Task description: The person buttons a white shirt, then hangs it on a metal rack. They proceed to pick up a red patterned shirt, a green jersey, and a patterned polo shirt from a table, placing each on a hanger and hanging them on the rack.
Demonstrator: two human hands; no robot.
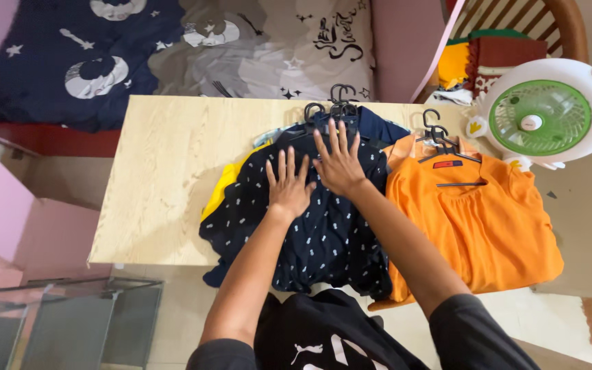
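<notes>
A dark navy garment [323, 233] with small white marks lies on a light wooden table [166, 178], on black hangers [334, 109]. My left hand [288, 185] and my right hand [338, 161] rest flat on its upper part, fingers spread, side by side. A yellow garment [224, 185] shows from under its left edge. To the right lies an orange garment [474, 219] on its own black hanger [440, 140], hanging over the table's front edge.
A white fan [549, 113] with a green grille stands at the right. A bed with a navy and grey moon-print cover [173, 48] runs behind the table. A glass-topped surface [56, 322] sits at the lower left. A wooden chair [515, 27] holds folded cloth.
</notes>
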